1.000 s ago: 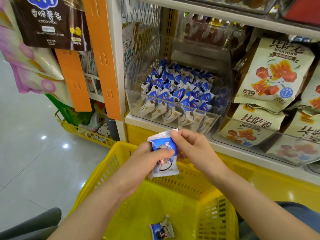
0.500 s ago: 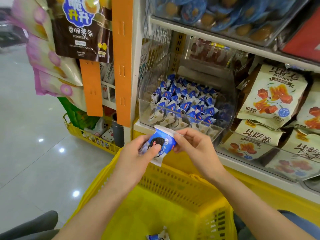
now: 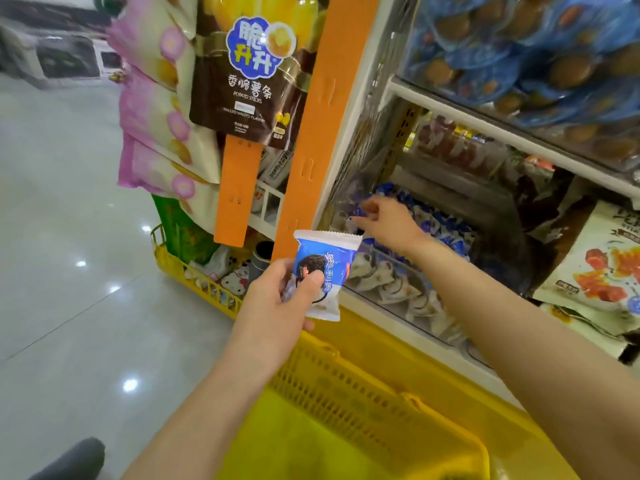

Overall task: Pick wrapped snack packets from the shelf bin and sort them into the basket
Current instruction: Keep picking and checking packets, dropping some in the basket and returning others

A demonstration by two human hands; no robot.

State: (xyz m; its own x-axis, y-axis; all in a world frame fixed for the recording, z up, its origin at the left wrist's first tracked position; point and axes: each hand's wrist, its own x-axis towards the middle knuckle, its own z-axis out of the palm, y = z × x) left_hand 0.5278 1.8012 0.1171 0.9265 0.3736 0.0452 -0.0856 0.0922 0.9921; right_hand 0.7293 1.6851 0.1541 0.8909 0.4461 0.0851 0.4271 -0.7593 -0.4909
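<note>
A shopper's left hand [image 3: 277,303] pinches a blue-and-white snack packet [image 3: 323,273] upright, long axis vertical, above the yellow basket [image 3: 363,396] lying at its six o'clock. At two o'clock, the right hand [image 3: 388,223] reaches into the clear shelf bin [image 3: 391,271], fingers curling over more packets; whether they grip any cannot be told.

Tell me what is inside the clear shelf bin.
The clear shelf bin holds a heap of blue-and-white snack packets. The right hand reaches in over them, covering some. The bin's bottom is hidden under the heap.
</note>
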